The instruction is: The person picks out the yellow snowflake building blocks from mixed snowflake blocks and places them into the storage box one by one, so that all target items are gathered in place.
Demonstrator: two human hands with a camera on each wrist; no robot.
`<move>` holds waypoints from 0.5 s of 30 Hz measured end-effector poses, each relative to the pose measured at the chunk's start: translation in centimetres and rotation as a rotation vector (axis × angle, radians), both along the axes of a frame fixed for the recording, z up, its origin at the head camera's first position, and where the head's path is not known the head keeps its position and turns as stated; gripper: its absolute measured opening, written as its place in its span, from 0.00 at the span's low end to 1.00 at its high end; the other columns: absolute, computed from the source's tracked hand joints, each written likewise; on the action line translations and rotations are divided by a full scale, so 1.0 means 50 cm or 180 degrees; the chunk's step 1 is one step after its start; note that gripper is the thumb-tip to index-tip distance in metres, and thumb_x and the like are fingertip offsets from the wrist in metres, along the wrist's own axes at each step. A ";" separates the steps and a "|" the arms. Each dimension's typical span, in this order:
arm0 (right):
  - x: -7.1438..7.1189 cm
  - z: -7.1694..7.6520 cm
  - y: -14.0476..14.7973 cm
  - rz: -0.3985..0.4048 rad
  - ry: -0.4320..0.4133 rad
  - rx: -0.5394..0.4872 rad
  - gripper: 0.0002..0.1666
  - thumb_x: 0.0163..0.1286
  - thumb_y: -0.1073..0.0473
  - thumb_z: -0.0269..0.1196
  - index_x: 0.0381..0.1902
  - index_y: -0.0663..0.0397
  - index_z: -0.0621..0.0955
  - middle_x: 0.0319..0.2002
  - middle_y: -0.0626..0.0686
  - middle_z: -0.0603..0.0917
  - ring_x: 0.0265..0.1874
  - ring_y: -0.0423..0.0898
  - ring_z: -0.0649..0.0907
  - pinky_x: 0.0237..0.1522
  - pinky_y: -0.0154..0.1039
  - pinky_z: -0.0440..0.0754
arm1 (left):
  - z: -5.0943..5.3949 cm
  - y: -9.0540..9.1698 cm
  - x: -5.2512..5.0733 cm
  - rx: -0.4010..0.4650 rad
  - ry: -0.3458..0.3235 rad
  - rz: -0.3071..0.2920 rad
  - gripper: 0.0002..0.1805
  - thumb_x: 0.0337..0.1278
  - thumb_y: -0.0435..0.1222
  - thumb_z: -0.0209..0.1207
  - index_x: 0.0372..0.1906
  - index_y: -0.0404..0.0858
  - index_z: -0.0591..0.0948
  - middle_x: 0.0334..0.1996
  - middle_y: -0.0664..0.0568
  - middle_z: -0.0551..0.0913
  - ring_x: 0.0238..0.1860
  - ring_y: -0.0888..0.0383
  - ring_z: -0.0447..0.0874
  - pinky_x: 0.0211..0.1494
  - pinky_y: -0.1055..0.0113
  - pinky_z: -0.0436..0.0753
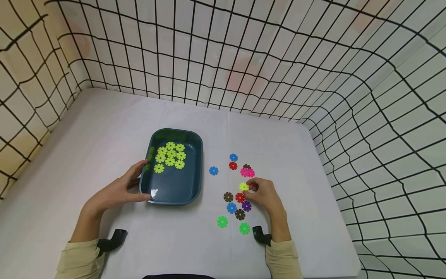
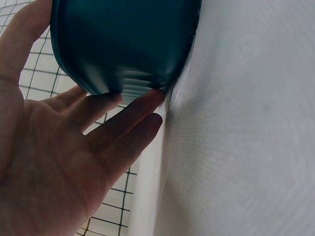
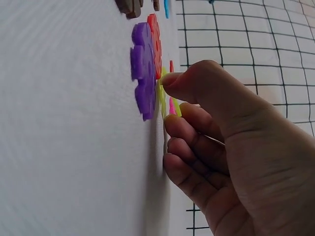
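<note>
A dark blue-green tray sits left of the middle, with several yellow-green interlocking discs inside. My left hand rests against its left side, thumb at the near corner and fingers spread along the wall. From the left wrist view, the fingertips touch the tray's outer wall. Over the loose pieces, my right hand pinches a yellow interlocking disc between thumb and fingers. Close by lie a red disc and a purple disc. The fingers partly hide the yellow disc in the right wrist view.
Pink discs, blue discs, brown discs and green discs lie scattered right of the tray. Black wire mesh stands around the back and sides of the white table.
</note>
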State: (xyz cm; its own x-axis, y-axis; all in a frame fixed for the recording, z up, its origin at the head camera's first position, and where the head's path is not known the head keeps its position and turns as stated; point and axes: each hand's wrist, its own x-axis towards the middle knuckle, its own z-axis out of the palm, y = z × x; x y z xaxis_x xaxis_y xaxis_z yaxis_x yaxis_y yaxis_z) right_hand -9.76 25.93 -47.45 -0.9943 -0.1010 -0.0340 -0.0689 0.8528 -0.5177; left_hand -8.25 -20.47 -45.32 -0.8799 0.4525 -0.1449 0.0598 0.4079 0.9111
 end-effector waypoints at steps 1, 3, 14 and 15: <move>-0.001 0.000 -0.001 -0.0007 -0.0038 -0.0007 0.16 0.50 0.59 0.75 0.38 0.57 0.85 0.29 0.49 0.83 0.31 0.42 0.78 0.35 0.32 0.82 | -0.001 0.000 0.000 0.0002 0.0003 -0.0002 0.59 0.50 0.44 0.71 0.78 0.49 0.41 0.76 0.31 0.49 0.70 0.24 0.57 0.64 0.35 0.70; -0.002 0.001 -0.001 -0.0021 -0.0108 -0.0031 0.17 0.50 0.60 0.75 0.38 0.57 0.85 0.29 0.49 0.83 0.31 0.42 0.77 0.35 0.32 0.81 | -0.002 0.000 0.000 0.0006 0.0007 -0.0005 0.59 0.50 0.43 0.71 0.78 0.48 0.41 0.76 0.31 0.48 0.70 0.24 0.57 0.64 0.35 0.70; -0.005 -0.009 0.012 -0.0096 0.0010 -0.0290 0.15 0.52 0.60 0.74 0.37 0.58 0.84 0.29 0.50 0.84 0.29 0.42 0.79 0.33 0.28 0.80 | 0.002 0.002 0.002 -0.0016 0.0002 -0.0006 0.59 0.50 0.44 0.71 0.78 0.47 0.41 0.75 0.31 0.48 0.70 0.24 0.56 0.64 0.35 0.70; -0.006 -0.010 0.013 -0.0084 0.0028 -0.0295 0.15 0.52 0.60 0.74 0.38 0.58 0.84 0.29 0.50 0.84 0.29 0.41 0.79 0.32 0.28 0.80 | 0.002 0.002 0.002 -0.0005 -0.0001 -0.0010 0.59 0.50 0.43 0.71 0.78 0.47 0.41 0.75 0.31 0.48 0.70 0.24 0.56 0.64 0.35 0.69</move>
State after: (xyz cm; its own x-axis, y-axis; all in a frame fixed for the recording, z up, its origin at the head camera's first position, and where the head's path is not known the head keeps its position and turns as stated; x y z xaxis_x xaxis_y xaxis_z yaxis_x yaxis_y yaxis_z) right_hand -10.03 26.59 -47.94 -0.9969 -0.0771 -0.0169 -0.0521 0.8029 -0.5939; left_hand -8.15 -20.36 -45.21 -0.8785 0.4550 -0.1458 0.0608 0.4091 0.9105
